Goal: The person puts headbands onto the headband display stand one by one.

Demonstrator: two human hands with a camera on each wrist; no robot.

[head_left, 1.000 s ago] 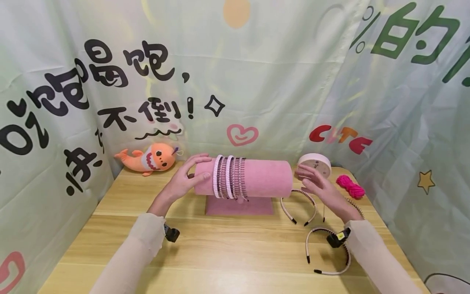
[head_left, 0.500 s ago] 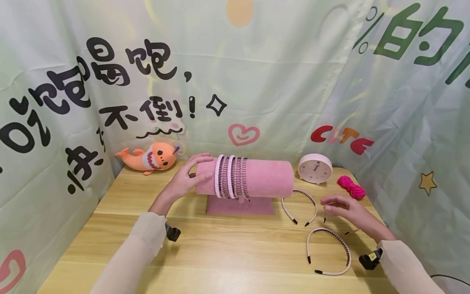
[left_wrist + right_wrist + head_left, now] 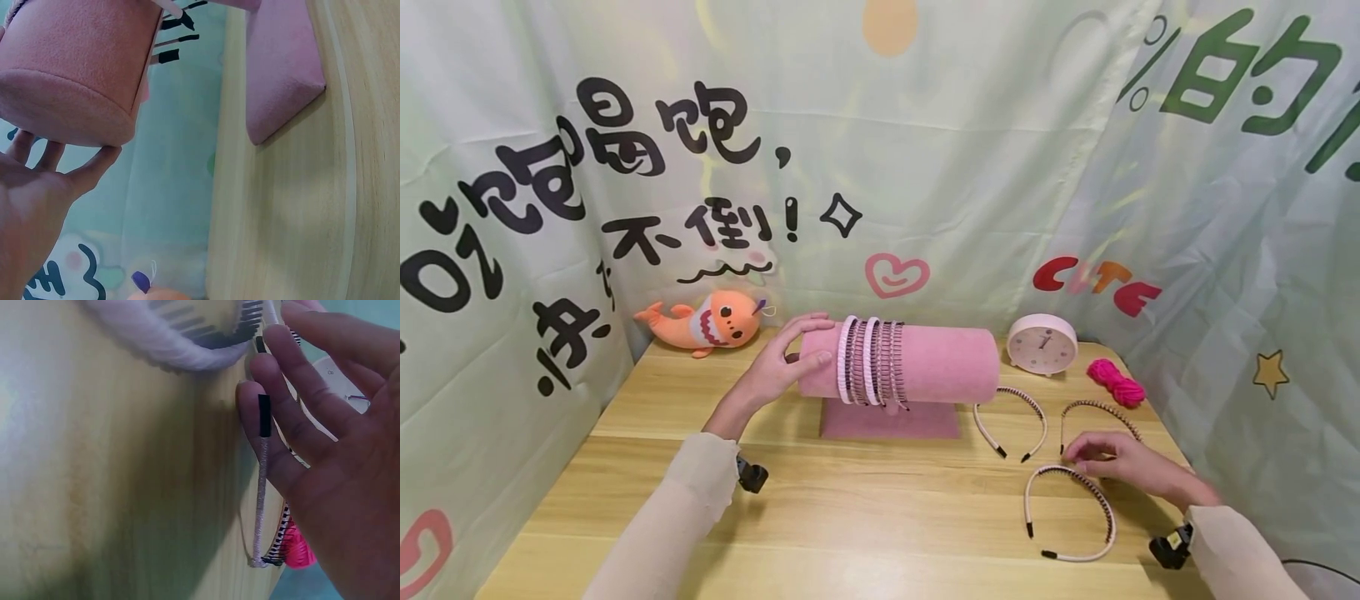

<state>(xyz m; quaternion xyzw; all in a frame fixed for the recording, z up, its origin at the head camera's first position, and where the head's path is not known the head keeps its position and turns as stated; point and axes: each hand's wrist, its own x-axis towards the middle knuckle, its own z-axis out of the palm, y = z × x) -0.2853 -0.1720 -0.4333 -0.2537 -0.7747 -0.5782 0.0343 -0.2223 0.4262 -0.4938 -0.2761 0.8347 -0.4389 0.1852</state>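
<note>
A pink plush headband stand (image 3: 951,362), a horizontal roll on a flat base, carries several headbands (image 3: 870,362) around its left part. My left hand (image 3: 775,367) grips the roll's left end, thumb in front and fingers over the top; the left wrist view shows fingers against the rounded end (image 3: 62,112). My right hand (image 3: 1123,462) hovers with loosely bent fingers just above the top of the nearest toothed headband (image 3: 1108,512). Another headband (image 3: 1097,406) lies behind that hand, partly hidden by it; its black tip (image 3: 265,415) shows in front of the fingers in the right wrist view.
A third loose headband (image 3: 1041,417) lies beside the stand's right end. Behind are a round clock (image 3: 1042,346) and a bundle of pink yarn (image 3: 1116,383). An orange shark plush (image 3: 718,321) sits back left. Printed curtains (image 3: 970,167) enclose the wooden table (image 3: 880,517).
My right hand has come away from near the stand's right end and the clock, moving right and then toward me over the loose headbands. The left hand keeps its place on the stand.
</note>
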